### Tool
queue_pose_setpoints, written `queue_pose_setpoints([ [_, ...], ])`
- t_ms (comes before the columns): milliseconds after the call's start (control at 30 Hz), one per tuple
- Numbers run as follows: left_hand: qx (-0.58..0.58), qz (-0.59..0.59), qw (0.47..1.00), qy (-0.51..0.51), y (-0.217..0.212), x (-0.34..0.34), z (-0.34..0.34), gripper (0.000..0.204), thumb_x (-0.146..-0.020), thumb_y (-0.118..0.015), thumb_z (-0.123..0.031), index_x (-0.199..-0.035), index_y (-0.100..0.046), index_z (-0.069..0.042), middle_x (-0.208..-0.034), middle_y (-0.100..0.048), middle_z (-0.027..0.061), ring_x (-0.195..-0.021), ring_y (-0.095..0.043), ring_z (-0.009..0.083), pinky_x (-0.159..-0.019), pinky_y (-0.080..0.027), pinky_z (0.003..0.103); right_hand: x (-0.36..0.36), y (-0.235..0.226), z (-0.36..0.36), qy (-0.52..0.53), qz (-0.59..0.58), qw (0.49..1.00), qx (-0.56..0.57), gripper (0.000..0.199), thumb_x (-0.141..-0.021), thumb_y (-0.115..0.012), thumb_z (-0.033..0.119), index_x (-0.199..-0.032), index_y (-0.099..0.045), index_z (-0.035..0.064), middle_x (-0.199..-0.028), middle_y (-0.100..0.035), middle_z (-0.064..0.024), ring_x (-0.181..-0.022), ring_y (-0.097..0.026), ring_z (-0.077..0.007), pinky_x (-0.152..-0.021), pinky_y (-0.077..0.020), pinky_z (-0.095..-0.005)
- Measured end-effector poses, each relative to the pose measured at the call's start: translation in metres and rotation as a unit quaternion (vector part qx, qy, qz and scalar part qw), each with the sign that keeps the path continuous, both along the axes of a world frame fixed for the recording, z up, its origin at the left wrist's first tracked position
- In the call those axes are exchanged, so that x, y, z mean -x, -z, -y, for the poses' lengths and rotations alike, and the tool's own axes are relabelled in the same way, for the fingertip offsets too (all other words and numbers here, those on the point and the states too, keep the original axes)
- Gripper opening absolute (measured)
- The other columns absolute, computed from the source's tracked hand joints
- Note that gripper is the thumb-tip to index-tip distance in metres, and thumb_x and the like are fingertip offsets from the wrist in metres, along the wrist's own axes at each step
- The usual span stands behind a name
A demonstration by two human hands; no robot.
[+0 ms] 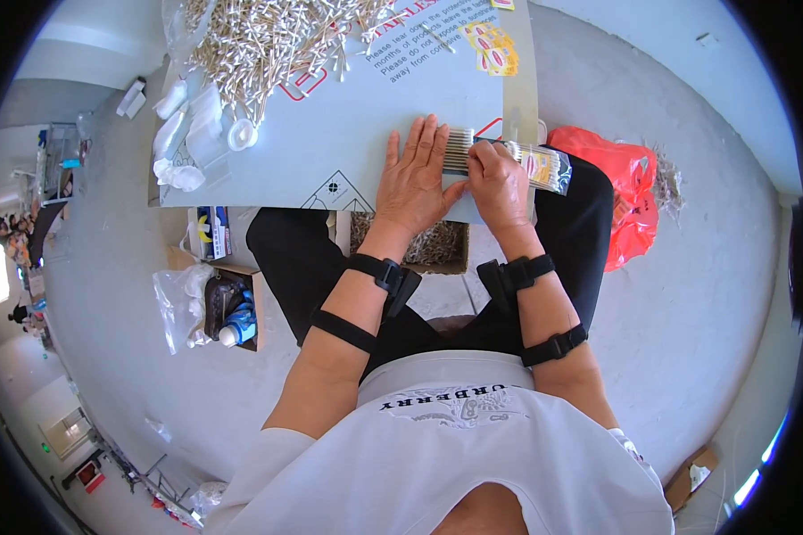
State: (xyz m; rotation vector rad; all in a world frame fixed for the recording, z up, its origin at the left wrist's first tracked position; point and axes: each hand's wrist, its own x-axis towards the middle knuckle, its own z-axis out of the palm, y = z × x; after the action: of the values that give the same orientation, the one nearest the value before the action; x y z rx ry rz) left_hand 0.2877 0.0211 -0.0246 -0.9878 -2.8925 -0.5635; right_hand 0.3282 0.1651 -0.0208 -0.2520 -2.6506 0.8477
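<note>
My left hand (pixel 412 178) lies flat on the metal-topped table (pixel 330 134), fingers stretched out and edging a row of cotton swabs (pixel 459 150). The swabs lie side by side between my two hands. Fingers curled, my right hand (pixel 498 183) is closed at the left end of a clear plastic packet (pixel 544 168). This packet has a yellow label, shows white swab tips, and sticks out past the table's right edge. My right fingertips are partly hidden, so their exact grip on the packet does not show fully.
A large heap of loose swabs (pixel 259 45) covers the far left of the table. Near it are white wrapped bundles (pixel 187 129) and a white ring (pixel 242 135). Yellow labels (pixel 491 46) lie far right. Below stand an open box (pixel 437 250) and a red plastic bag (pixel 611 192).
</note>
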Motion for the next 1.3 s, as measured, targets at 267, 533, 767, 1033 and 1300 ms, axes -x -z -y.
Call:
queue_pose_setpoints([
  [267, 0.009, 0.002, 1.000, -0.002, 0.000, 0.000, 0.000, 0.084, -0.083, -0.061, -0.049, -0.147, -0.028, -0.006, -0.155, -0.025, 0.0135, -0.144, -0.022, 0.0270, -0.116, -0.012, 0.051, 0.000, -0.001, -0.001, -0.014, 0.013, 1.000, 0.005, 0.007, -0.084, -0.061, 0.013, -0.080, -0.059, 0.0074, -0.076, -0.061, -0.0102, -0.071, -0.064, -0.0327, -0.061, -0.0508, -0.0433],
  [533, -0.002, 0.001, 1.000, -0.002, 0.002, 0.001, 0.000, 0.084, -0.084, -0.060, -0.050, -0.148, -0.028, -0.006, -0.155, -0.025, 0.0131, -0.144, -0.022, 0.0269, -0.116, -0.012, 0.051, 0.001, -0.005, 0.000, 0.004, 0.035, 0.998, 0.055, 0.011, -0.080, -0.061, 0.010, -0.091, -0.061, 0.0079, -0.082, -0.064, -0.0124, -0.075, -0.064, -0.0342, -0.065, -0.0512, -0.0451],
  [767, 0.001, 0.005, 1.000, -0.003, 0.000, 0.000, -0.001, 0.083, -0.084, -0.060, -0.049, -0.148, -0.028, -0.006, -0.155, -0.025, 0.0125, -0.144, -0.021, 0.0263, -0.116, -0.012, 0.051, 0.001, -0.006, -0.001, 0.002, 0.056, 0.998, 0.042, 0.023, -0.078, -0.061, 0.009, -0.101, -0.063, 0.0095, -0.084, -0.065, -0.0133, -0.077, -0.065, -0.0346, -0.067, -0.0511, -0.0461],
  [1033, 0.002, 0.013, 1.000, -0.006, -0.001, 0.000, -0.001, 0.083, -0.084, -0.061, -0.048, -0.147, -0.028, -0.006, -0.155, -0.024, 0.0125, -0.145, -0.020, 0.0259, -0.117, -0.011, 0.050, 0.002, -0.009, 0.000, 0.008, 0.069, 0.997, 0.044, 0.024, -0.079, -0.060, 0.009, -0.103, -0.063, 0.0088, -0.087, -0.066, -0.0142, -0.079, -0.065, -0.0347, -0.069, -0.0514, -0.0463],
  [1300, 0.004, 0.008, 1.000, -0.003, 0.000, 0.001, 0.000, 0.083, -0.084, -0.060, -0.050, -0.147, -0.028, -0.006, -0.155, -0.024, 0.0125, -0.145, -0.020, 0.0260, -0.117, -0.011, 0.050, 0.004, -0.010, -0.002, -0.004, 0.082, 0.996, 0.045, 0.028, -0.078, -0.060, 0.008, -0.106, -0.063, 0.0076, -0.084, -0.066, -0.0144, -0.081, -0.065, -0.0342, -0.069, -0.0516, -0.0451],
])
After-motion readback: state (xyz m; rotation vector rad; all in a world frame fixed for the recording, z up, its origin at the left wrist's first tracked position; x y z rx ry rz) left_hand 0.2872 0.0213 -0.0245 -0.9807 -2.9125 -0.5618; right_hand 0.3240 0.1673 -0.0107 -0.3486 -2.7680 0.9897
